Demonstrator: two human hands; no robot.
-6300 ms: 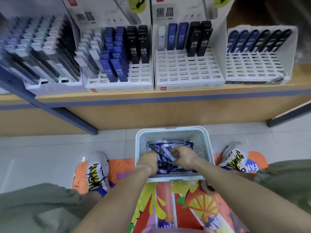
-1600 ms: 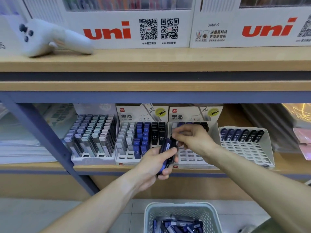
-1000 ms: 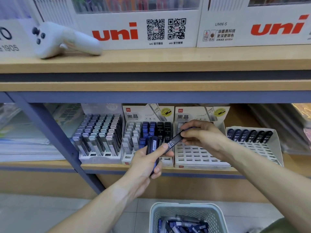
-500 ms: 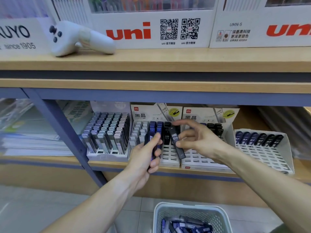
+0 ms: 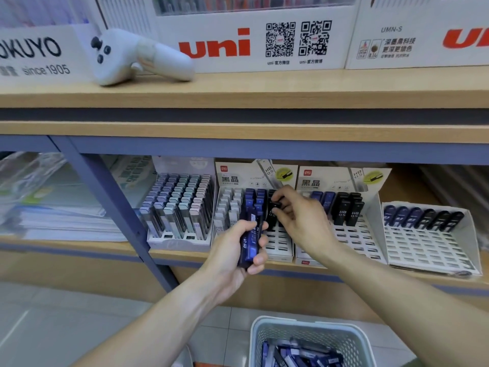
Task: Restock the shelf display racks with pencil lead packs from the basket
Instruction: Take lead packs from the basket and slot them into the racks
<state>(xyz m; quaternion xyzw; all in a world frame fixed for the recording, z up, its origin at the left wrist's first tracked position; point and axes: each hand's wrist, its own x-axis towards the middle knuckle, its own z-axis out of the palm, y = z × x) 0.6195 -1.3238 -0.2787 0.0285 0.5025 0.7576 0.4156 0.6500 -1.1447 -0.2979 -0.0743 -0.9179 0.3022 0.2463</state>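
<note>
My left hand [image 5: 232, 250] grips a small bundle of blue and black lead packs [image 5: 248, 242] upright in front of the lower shelf. My right hand [image 5: 299, 218] pinches one black lead pack [image 5: 275, 205] by its top, standing in the black column of the second display rack [image 5: 280, 250]. To its right stand a third rack [image 5: 344, 234] with blue and black packs at the back and a fourth rack [image 5: 428, 245] with one row of packs. The white basket [image 5: 312, 327] with several packs sits on the floor below.
A full rack of grey packs [image 5: 180, 207] stands at the left, beside a blue shelf post [image 5: 116, 207]. Stacked paper goods [image 5: 53, 207] lie further left. On the upper shelf lie a white controller [image 5: 137, 56] and white uni boxes [image 5: 251, 35].
My right hand has carried the black pack from in front of the third rack leftward and up into the second rack's black column. My left hand kept its bundle and stayed roughly in place.
</note>
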